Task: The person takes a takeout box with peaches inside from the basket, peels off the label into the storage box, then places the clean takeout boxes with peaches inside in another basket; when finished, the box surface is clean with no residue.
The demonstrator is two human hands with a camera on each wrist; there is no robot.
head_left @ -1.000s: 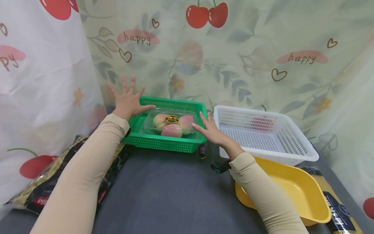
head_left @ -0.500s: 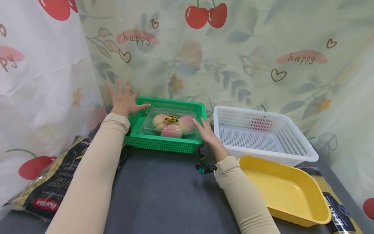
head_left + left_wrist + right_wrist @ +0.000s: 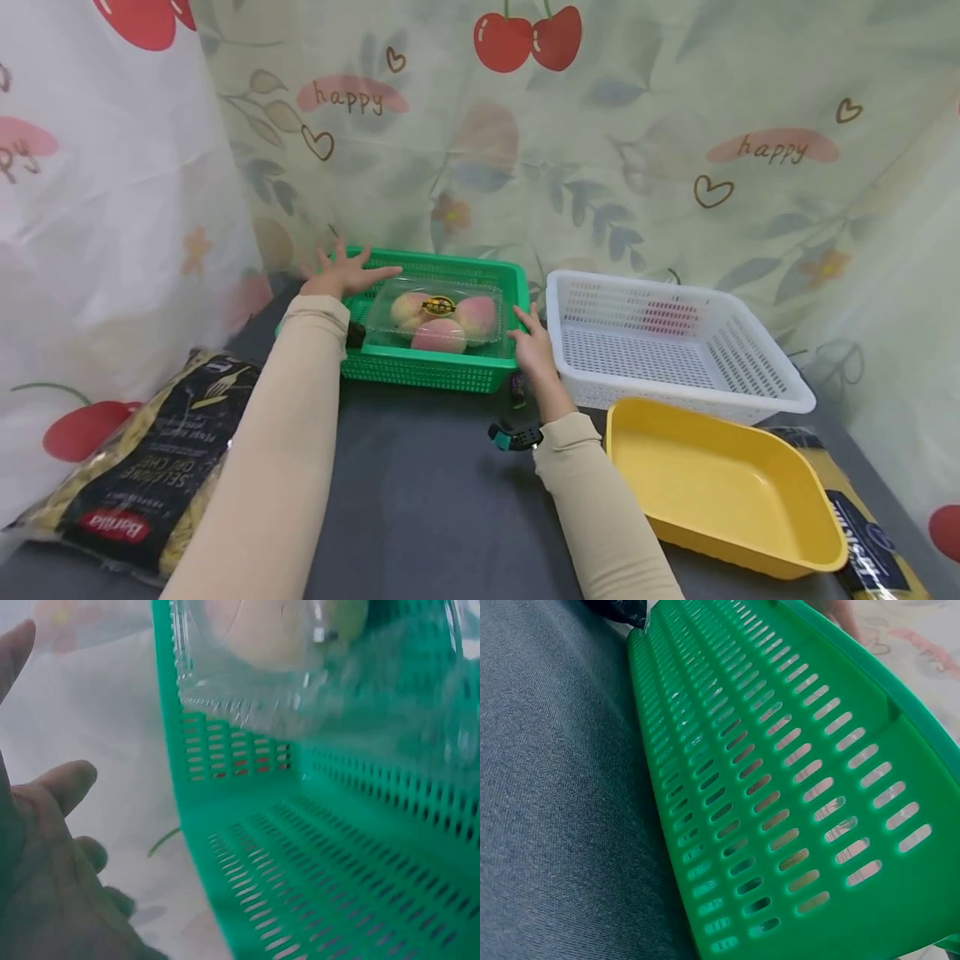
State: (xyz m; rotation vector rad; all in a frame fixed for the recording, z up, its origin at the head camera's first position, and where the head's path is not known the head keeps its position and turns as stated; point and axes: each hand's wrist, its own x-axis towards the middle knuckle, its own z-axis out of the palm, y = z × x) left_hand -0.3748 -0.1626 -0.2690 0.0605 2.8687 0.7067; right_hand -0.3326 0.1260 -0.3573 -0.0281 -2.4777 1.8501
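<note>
On the dark surface (image 3: 435, 500) sits the green basket (image 3: 427, 373); an uneven lift could tip it, sliding the clear pack of peaches (image 3: 437, 318) inside. The left hand (image 3: 345, 273) is spread wide at the basket's left end; the right hand (image 3: 534, 346), fingers parted, is beside the right end, contact unclear for both.

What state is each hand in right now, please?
Left hand: open, fingers spread, by the green basket.
Right hand: open, at the basket's right end; contact unclear.
</note>
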